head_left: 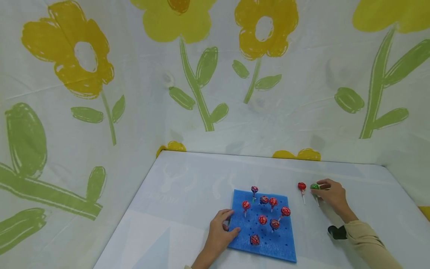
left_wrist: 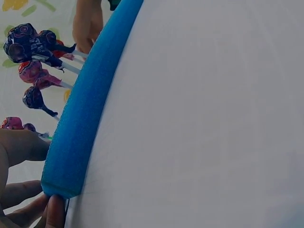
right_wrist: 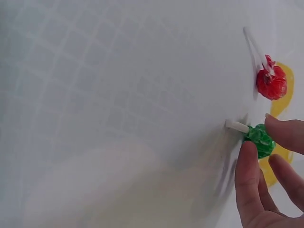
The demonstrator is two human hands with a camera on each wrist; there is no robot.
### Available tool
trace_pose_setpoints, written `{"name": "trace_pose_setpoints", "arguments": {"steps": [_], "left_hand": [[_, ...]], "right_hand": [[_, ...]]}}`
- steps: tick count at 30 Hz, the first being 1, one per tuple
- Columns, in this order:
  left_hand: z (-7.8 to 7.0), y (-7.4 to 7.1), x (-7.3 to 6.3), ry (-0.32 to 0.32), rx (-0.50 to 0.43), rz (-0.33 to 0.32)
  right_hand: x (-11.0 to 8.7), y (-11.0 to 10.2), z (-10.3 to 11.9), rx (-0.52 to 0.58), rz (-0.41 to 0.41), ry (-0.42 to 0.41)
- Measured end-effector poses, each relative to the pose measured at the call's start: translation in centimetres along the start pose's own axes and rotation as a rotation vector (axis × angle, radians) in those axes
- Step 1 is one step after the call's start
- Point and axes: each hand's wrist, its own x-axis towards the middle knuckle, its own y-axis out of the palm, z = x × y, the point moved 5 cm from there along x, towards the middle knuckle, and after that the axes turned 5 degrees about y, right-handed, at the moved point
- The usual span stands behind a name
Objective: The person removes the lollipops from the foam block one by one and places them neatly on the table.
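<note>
My left hand (head_left: 220,231) holds the left edge of a blue foam board (head_left: 242,239), thumb over the top face and fingers along its side. Several lollipops in red and dark wrappers stand in the board, such as a red lollipop (head_left: 246,205) and a dark-wrapped lollipop (left_wrist: 21,42); small holes dot the rest of it. On the right, my right hand (head_left: 332,193) pinches a green lollipop (right_wrist: 260,140) by its wrapped head between thumb and fingers, its white stick pointing away from the palm. Beside it a red lollipop (right_wrist: 272,81) lies on the table.
A white table (head_left: 181,186) carries everything. Behind and to the left hangs white cloth (head_left: 141,93) printed with yellow flowers and green stems. A dark band (head_left: 337,232) shows at my right wrist, by the beige sleeve (head_left: 366,239).
</note>
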Motion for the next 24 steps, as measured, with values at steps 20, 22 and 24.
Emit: {"name": "trace_pose_setpoints", "arguments": {"steps": [20, 22, 24], "left_hand": [[0.3, 0.1, 0.0, 0.004, 0.009, 0.005], [0.2, 0.0, 0.0, -0.001, 0.001, 0.007], [0.1, 0.0, 0.1, -0.003, -0.003, 0.011]], "right_hand": [[1.9, -0.2, -3.3, -0.004, -0.062, -0.257], [2.2, 0.1, -3.8, 0.007, -0.067, -0.269], [2.1, 0.2, -3.7, 0.013, -0.075, -0.291]]}}
